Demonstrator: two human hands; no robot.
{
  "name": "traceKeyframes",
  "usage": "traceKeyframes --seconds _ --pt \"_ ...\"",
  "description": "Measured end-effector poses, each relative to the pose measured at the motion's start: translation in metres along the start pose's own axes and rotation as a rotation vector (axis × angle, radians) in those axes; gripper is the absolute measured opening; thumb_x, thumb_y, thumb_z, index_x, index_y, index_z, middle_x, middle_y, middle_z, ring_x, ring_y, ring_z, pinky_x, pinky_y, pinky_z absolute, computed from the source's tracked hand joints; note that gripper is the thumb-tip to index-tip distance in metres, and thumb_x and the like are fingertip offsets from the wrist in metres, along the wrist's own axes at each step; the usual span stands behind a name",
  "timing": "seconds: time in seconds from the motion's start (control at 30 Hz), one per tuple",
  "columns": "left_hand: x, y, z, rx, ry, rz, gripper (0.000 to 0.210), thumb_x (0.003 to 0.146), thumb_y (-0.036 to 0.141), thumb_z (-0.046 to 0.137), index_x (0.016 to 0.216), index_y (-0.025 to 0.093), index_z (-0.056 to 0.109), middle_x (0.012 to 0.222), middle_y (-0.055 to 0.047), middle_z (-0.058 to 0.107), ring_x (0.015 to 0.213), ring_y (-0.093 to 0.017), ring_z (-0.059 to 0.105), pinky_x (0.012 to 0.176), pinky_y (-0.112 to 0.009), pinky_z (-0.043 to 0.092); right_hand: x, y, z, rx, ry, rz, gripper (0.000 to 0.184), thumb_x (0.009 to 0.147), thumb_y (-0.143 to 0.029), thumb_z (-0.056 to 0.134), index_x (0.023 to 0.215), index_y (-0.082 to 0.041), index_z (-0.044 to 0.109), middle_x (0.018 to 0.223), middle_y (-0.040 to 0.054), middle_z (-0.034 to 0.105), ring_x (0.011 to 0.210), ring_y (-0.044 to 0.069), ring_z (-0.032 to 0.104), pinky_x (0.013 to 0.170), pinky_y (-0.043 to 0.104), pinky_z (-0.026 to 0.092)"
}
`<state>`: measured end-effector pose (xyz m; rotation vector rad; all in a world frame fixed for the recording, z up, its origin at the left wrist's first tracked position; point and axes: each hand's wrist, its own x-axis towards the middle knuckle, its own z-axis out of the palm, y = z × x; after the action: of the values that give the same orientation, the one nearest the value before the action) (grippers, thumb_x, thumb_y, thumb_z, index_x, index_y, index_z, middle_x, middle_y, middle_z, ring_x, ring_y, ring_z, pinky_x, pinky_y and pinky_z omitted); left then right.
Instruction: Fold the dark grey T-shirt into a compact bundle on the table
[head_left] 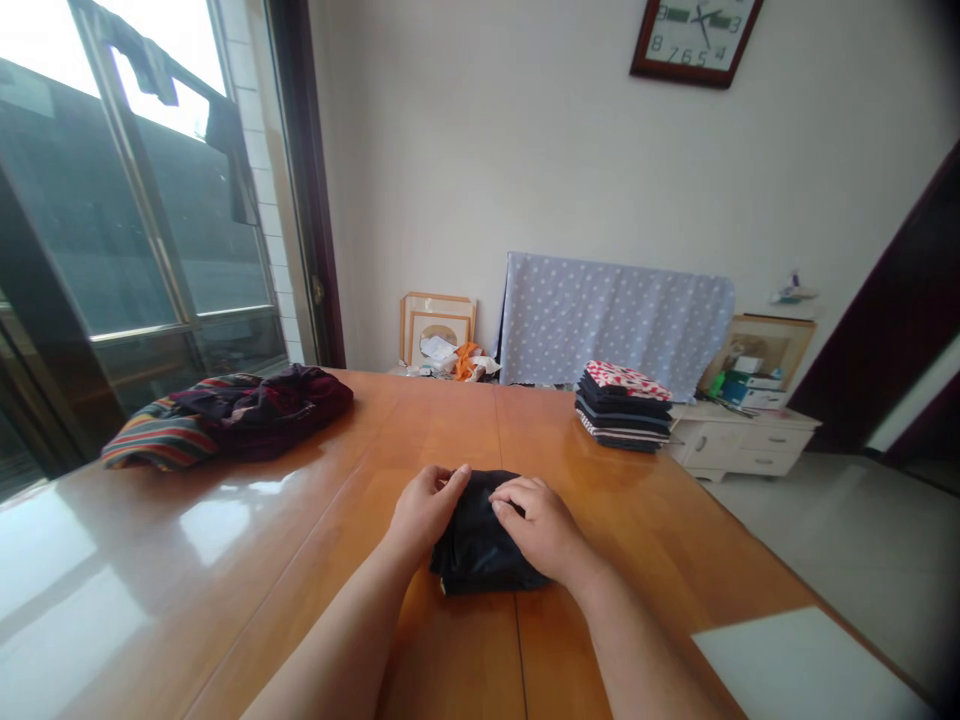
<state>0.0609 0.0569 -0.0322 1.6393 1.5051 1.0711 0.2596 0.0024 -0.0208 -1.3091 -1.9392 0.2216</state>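
Note:
A folded black garment [487, 548] lies on the wooden table in front of me, its surface slightly wrinkled. At its upper left edge is my left hand [429, 508], the thumb over the cloth and the other fingers closed around the edge, partly hidden. My right hand [541, 525] rests across the garment's upper right part. Its fingers are bent towards the left, with thumb and forefinger tips close together on the cloth.
The glossy table [315, 560] holds a loose heap of dark and striped clothes [255, 415] at far left. A neat stack of folded clothes [624, 410] stands at far right. A white sheet [810, 665] lies near the right edge. Beyond is a low white cabinet [739, 440].

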Motion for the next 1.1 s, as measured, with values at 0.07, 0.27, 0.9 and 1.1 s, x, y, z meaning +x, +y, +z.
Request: traceKeyframes --seconds 0.07,0.27,0.9,1.1 --pt "0.0 -0.002 0.003 0.097 -0.006 0.048 0.049 0.077 0.066 0.064 0.096 0.021 0.068 0.085 -0.006 0.073 0.082 -0.025 0.067 0.067 -0.029 0.043 0.001 0.001 0.001 0.009 0.014 0.012 0.021 0.091 -0.024 0.057 0.101 -0.028 0.076 0.106 0.0024 0.074 0.102 0.021 0.064 0.095 0.035 0.049" --pt "0.003 -0.008 0.006 -0.025 -0.006 -0.018 0.023 0.08 0.036 0.068 0.098 0.023 0.066 0.079 -0.003 0.07 0.079 -0.021 0.066 0.069 -0.027 0.043 -0.001 0.008 0.007 -0.024 -0.064 -0.017 0.034 0.086 -0.02 0.06 0.116 -0.03 0.074 0.129 0.0033 0.069 0.127 0.024 0.055 0.11 0.044 0.04" --pt "-0.025 0.012 0.003 0.381 -0.403 0.349 0.053 0.1 0.05 0.038 0.149 0.031 0.046 0.165 -0.005 0.029 0.155 -0.027 0.014 0.121 -0.059 -0.005 0.0 0.017 -0.011 0.149 0.016 0.141 0.038 0.079 -0.013 0.056 0.109 -0.026 0.076 0.115 0.0045 0.074 0.112 0.023 0.065 0.104 0.041 0.047" --pt "-0.021 0.009 0.009 0.464 -0.442 0.329 0.058 0.1 0.054 0.035 0.153 0.03 0.04 0.166 -0.006 0.023 0.156 -0.027 0.008 0.119 -0.063 -0.005 0.001 0.032 -0.015 0.254 0.094 0.301 0.03 0.083 -0.024 0.056 0.106 -0.025 0.075 0.107 0.0032 0.076 0.101 0.022 0.068 0.093 0.037 0.052"
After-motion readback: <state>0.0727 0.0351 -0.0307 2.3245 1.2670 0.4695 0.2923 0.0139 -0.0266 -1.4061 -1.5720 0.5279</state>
